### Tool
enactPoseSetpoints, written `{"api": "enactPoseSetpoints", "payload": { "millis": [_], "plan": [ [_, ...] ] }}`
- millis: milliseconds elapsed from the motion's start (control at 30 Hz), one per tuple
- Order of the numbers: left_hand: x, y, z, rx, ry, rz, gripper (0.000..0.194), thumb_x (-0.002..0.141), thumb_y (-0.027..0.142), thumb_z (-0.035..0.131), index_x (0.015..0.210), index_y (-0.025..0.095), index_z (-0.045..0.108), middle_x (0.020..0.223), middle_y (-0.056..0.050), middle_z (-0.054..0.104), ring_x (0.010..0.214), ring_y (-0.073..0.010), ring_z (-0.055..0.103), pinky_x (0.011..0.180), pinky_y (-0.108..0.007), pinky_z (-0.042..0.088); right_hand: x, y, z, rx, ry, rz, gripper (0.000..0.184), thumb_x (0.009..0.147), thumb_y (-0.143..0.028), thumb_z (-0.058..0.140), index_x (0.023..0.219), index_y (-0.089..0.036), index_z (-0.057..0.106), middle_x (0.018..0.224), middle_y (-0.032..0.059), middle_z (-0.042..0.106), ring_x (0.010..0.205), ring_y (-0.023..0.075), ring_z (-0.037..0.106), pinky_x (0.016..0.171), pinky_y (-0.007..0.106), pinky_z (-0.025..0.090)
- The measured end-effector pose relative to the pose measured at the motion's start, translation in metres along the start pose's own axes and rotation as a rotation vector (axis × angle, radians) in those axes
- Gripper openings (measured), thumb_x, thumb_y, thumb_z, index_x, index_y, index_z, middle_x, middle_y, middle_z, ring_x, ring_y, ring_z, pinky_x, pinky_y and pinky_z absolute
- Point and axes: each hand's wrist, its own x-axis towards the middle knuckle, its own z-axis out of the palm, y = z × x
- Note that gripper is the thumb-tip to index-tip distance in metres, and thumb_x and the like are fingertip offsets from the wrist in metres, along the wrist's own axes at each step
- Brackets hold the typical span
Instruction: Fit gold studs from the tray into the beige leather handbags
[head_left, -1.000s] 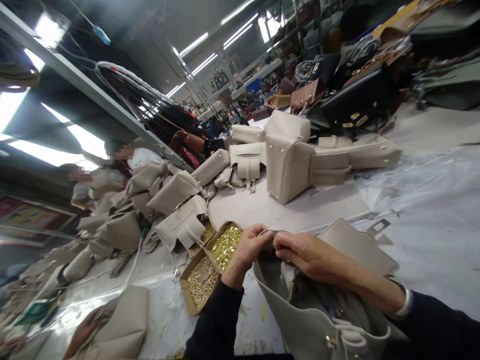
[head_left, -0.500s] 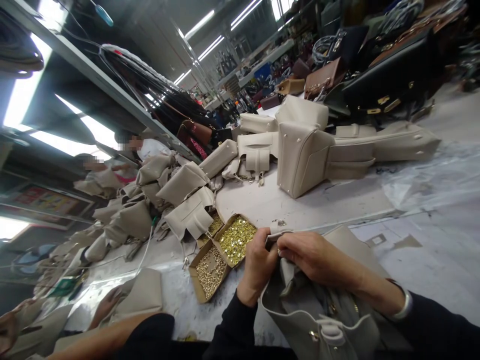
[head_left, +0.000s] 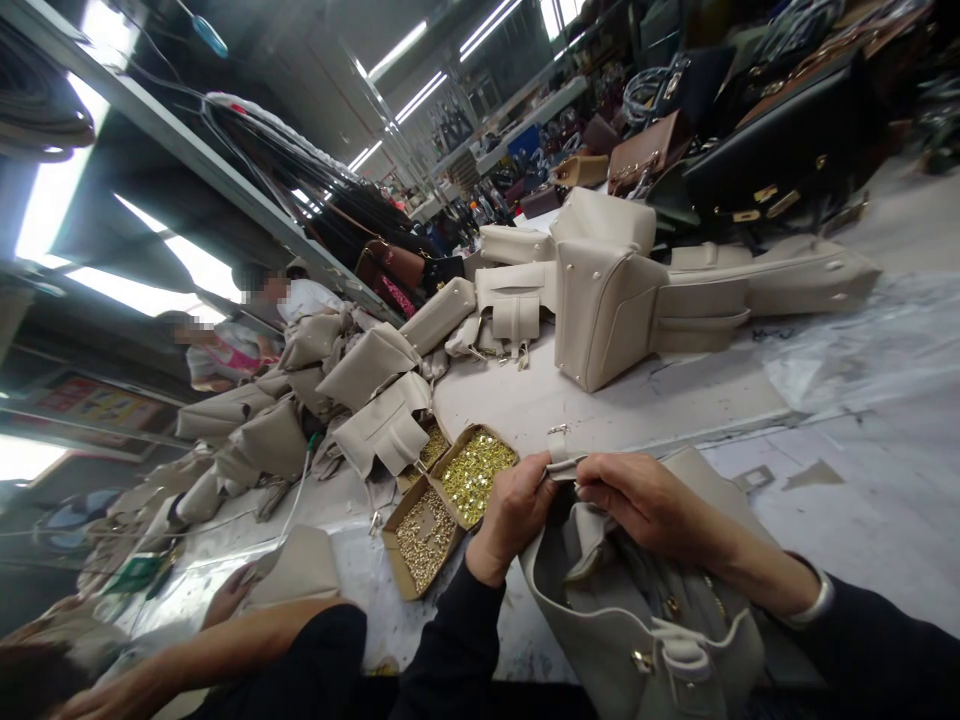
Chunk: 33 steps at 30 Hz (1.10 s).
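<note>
The worktop [head_left: 862, 480] was buried in beige leather pieces, with a finished-looking beige handbag [head_left: 607, 300] standing well beyond the grip. Right under the hands sat the open beige bag [head_left: 637, 610], mouth up, probably so its top edge stayed easy to reach. Just left of the grip were two cardboard trays of brass hardware [head_left: 450, 495], close enough to grab from. The left hand [head_left: 514, 515] was closed, pinching the bag's small strap tab [head_left: 562, 462], and the right hand [head_left: 645, 500] pinched the same tab from the other side, fingers curled tight, looked like they were steadying it. A co-worker's arm [head_left: 225, 645] rested lower left on another beige piece.
</note>
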Motion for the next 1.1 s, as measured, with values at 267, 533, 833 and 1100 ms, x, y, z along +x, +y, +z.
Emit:
{"api": "enactPoseSetpoints", "payload": {
  "millis": [267,533,833,1100],
  "plan": [
    [0.025,0.015,-0.005,-0.376,-0.021,-0.223,0.016,0.094,0.029,0.065,0.092,0.016,0.075,0.092,-0.005,0.072,0.087,-0.0171,0.065,0.080,-0.025,0.048,0.003,0.001,0.000,-0.055,0.021,-0.048,0.013,0.106,-0.019,0.050,0.096,-0.020,0.057,0.082,0.0012,0.065,0.073,0.0161,0.058,0.068,0.027,0.042],
    [0.036,0.024,-0.004,-0.409,0.011,-0.531,0.042,0.097,0.041,0.057,0.068,0.014,0.070,0.060,0.001,0.061,0.058,-0.0124,0.050,0.057,-0.024,0.035,-0.002,0.006,0.000,-0.179,-0.030,-0.119,0.016,0.105,-0.013,0.046,0.098,-0.019,0.059,0.085,0.0030,0.066,0.075,0.0169,0.060,0.069,0.029,0.044],
    [0.019,0.029,-0.004,-0.261,0.027,-0.391,0.020,0.095,0.027,0.060,0.093,0.019,0.078,0.086,-0.004,0.077,0.079,-0.0188,0.068,0.074,-0.027,0.048,-0.003,0.001,0.004,-0.257,-0.076,-0.072,0.012,0.107,-0.018,0.046,0.103,-0.021,0.056,0.086,0.0027,0.065,0.074,0.0171,0.062,0.066,0.029,0.043],
    [0.017,0.024,-0.009,-0.450,-0.039,-0.533,0.017,0.084,0.024,0.063,0.087,0.016,0.078,0.078,-0.001,0.073,0.072,-0.0149,0.061,0.067,-0.022,0.044,0.002,-0.013,0.009,-0.206,-0.271,-0.165,0.020,0.101,-0.009,0.040,0.095,-0.020,0.055,0.083,0.0031,0.063,0.074,0.0190,0.057,0.067,0.031,0.041]
  ]
}}
